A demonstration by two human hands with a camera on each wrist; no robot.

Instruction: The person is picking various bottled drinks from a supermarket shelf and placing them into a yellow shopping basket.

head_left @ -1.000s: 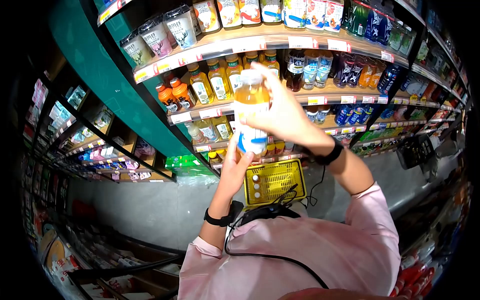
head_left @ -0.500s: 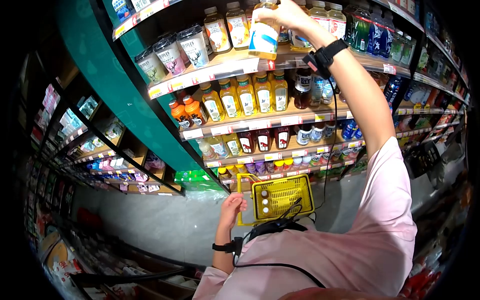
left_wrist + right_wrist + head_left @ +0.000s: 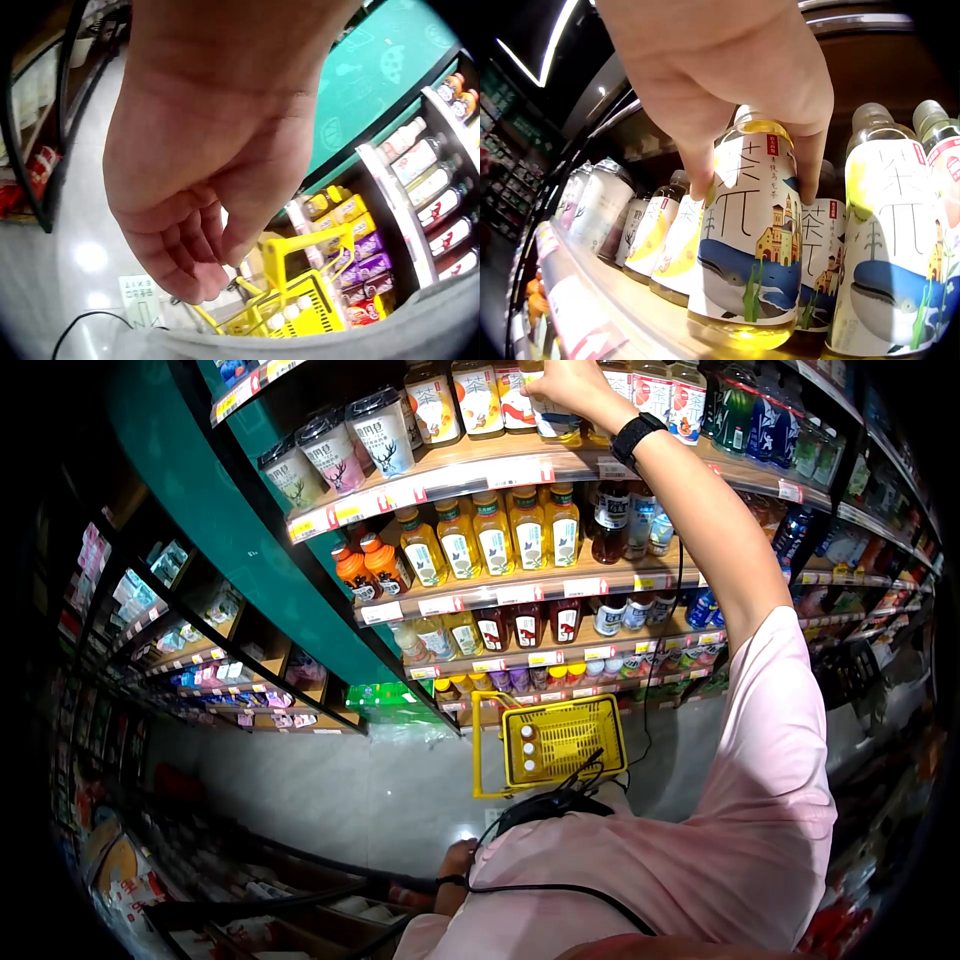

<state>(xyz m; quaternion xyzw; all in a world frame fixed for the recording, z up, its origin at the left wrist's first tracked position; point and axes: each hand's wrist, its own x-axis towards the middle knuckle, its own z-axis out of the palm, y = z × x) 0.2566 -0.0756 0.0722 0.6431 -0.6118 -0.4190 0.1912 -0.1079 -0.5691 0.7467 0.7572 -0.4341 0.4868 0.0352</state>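
Observation:
My right hand (image 3: 572, 384) (image 3: 727, 67) grips a tea bottle (image 3: 750, 232) by its upper part, thumb on one side and fingers on the other. The bottle has a white label with a blue whale and holds yellow liquid; it stands at the front of the upper shelf (image 3: 440, 472), among similar bottles (image 3: 889, 247). Low beside my body hangs my left hand (image 3: 460, 857) (image 3: 202, 187), fingers loosely curled with nothing in them.
A yellow basket (image 3: 613, 732) with several white-capped bottles stands on the floor below. Lidded cups (image 3: 380, 432) line the upper shelf's left end; yellow bottles (image 3: 492, 537) fill the shelf beneath. A black cable (image 3: 655, 670) hangs near my right arm.
From in front of my body, the bottle has gone up to the top shelf in my right hand. My left hand has let go of it and dropped to my side.

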